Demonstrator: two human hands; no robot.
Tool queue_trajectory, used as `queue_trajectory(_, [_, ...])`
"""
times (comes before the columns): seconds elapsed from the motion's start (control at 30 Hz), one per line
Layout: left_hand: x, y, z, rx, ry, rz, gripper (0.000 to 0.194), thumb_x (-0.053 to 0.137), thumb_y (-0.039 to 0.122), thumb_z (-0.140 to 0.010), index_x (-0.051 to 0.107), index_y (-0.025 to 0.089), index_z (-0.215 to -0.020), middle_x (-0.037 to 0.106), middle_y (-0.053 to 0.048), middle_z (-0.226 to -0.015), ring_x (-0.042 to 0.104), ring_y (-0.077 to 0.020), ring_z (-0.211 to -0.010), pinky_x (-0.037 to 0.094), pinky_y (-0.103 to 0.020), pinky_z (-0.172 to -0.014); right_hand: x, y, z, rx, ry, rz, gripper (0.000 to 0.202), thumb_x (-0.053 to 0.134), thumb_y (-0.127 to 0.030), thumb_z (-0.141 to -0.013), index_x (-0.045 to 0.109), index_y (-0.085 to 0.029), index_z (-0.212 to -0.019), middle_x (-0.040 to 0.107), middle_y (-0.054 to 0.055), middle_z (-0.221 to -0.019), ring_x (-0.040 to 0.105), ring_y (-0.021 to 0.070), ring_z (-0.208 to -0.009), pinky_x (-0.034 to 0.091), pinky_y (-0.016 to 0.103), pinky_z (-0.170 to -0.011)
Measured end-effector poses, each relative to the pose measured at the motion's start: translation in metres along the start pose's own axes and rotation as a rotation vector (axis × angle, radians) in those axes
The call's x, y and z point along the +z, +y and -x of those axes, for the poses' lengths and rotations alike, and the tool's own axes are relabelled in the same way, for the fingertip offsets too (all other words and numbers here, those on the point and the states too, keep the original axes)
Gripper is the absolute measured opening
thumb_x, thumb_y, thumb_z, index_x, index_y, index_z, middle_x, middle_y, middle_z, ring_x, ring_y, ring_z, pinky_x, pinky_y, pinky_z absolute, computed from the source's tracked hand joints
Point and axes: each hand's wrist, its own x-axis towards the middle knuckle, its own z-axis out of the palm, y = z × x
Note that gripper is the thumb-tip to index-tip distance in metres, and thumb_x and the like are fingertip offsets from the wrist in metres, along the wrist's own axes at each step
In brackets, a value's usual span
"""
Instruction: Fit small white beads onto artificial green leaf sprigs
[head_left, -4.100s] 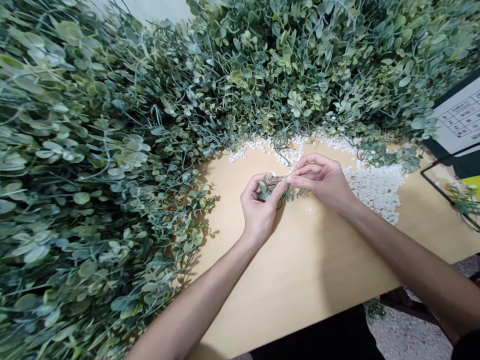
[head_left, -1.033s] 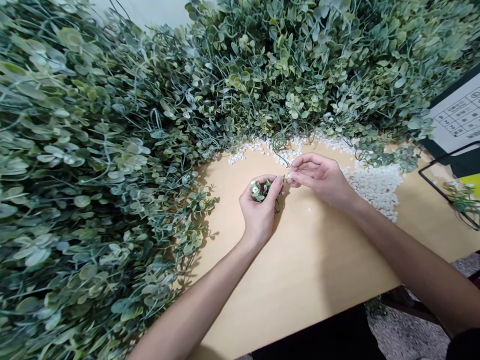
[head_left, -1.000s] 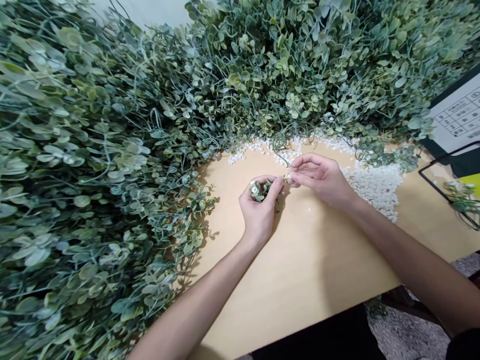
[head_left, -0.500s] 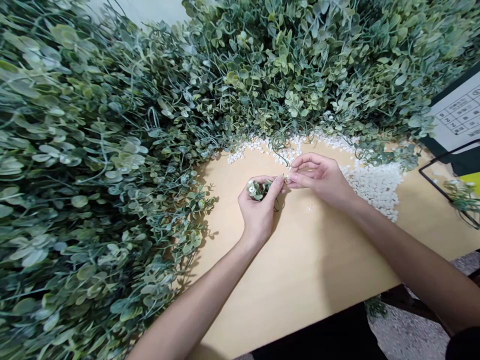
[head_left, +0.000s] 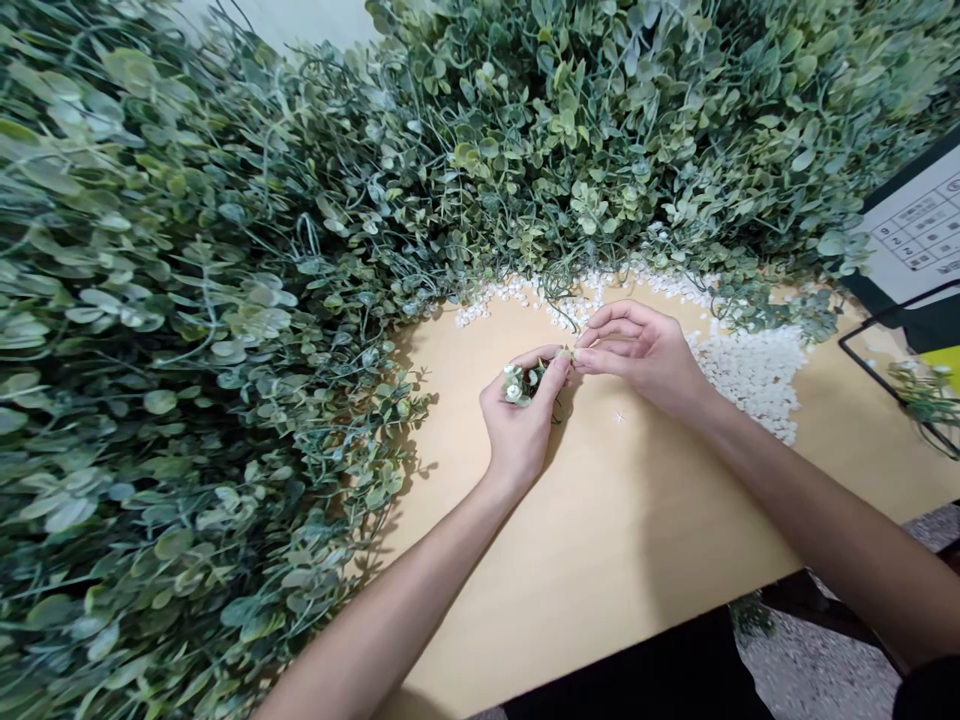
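Observation:
My left hand (head_left: 523,415) is closed around an artificial leaf sprig (head_left: 531,382), with small white pieces showing among its green leaves. Its thumb and forefinger pinch one tip of the sprig. My right hand (head_left: 637,352) meets it there, thumb and forefinger pressed together at that same tip. What the right fingertips hold is too small to make out; its other fingers are loosely curled. Below the hands a tiny white star-shaped piece (head_left: 619,417) lies on the table (head_left: 555,580).
Artificial foliage (head_left: 187,330) is heaped along the left and back. Small white pieces (head_left: 754,380) form a pile right of my right hand, with more scattered along the back. A printed sheet (head_left: 919,235) and a dark wire frame (head_left: 862,345) stand at the right, beside a flowered sprig (head_left: 926,395).
The sprig has turned slightly in my left hand, so more of its white pieces show. Both hands have shifted a little and stay together at the tip.

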Motion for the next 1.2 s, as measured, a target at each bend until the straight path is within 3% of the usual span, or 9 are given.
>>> queue_trajectory(0.3, [0.000, 0.002, 0.000, 0.028, -0.075, 0.000, 0.024, 0.082, 0.041, -0.087, 0.075, 0.017, -0.084, 0.068, -0.002, -0.075, 0.063, -0.0129, -0.073, 0.052, -0.026, -0.076, 0.001, 0.000, 0.001, -0.051, 0.010, 0.072, 0.048, 0.097, -0.035, -0.065, 0.066, -0.022, -0.098, 0.079, 0.002, -0.092, 0.076, 0.0166, -0.081, 0.066, 0.035, -0.087])
queue_trajectory(0.47, [-0.001, 0.000, -0.001, -0.008, -0.060, 0.058, 0.022, 0.084, 0.037, -0.086, 0.076, 0.017, -0.088, 0.068, -0.001, -0.075, 0.062, -0.0110, -0.068, 0.053, -0.025, -0.070, 0.004, 0.001, 0.004, -0.084, 0.005, 0.090, 0.044, 0.096, -0.033, -0.067, 0.066, -0.022, -0.098, 0.079, 0.001, -0.088, 0.076, 0.0166, -0.078, 0.067, 0.033, -0.083])
queue_trajectory(0.7, [-0.003, 0.000, -0.002, -0.068, -0.087, 0.133, 0.025, 0.086, 0.037, -0.083, 0.076, 0.016, -0.092, 0.067, -0.001, -0.073, 0.064, -0.0118, -0.068, 0.057, -0.028, -0.074, 0.009, 0.006, 0.011, -0.206, 0.045, 0.186, 0.034, 0.092, -0.038, -0.076, 0.068, -0.025, -0.096, 0.081, 0.002, -0.092, 0.080, 0.0225, -0.086, 0.069, 0.040, -0.088])
queue_trajectory(0.97, [-0.004, 0.001, -0.003, -0.090, -0.078, 0.129, 0.027, 0.088, 0.038, -0.080, 0.076, 0.015, -0.089, 0.070, -0.003, -0.076, 0.065, -0.0121, -0.069, 0.058, -0.028, -0.074, 0.009, 0.014, 0.011, -0.299, 0.094, 0.235, 0.032, 0.092, -0.039, -0.076, 0.070, -0.026, -0.095, 0.082, 0.002, -0.091, 0.081, 0.0243, -0.085, 0.069, 0.040, -0.082])
queue_trajectory(1.2, [-0.004, 0.001, -0.001, -0.100, -0.086, 0.119, 0.027, 0.088, 0.038, -0.081, 0.077, 0.015, -0.089, 0.071, -0.003, -0.075, 0.067, -0.0133, -0.068, 0.058, -0.029, -0.074, 0.009, 0.019, 0.012, -0.264, 0.074, 0.207, 0.031, 0.092, -0.036, -0.076, 0.071, -0.025, -0.094, 0.083, 0.001, -0.087, 0.080, 0.0231, -0.078, 0.067, 0.037, -0.076])
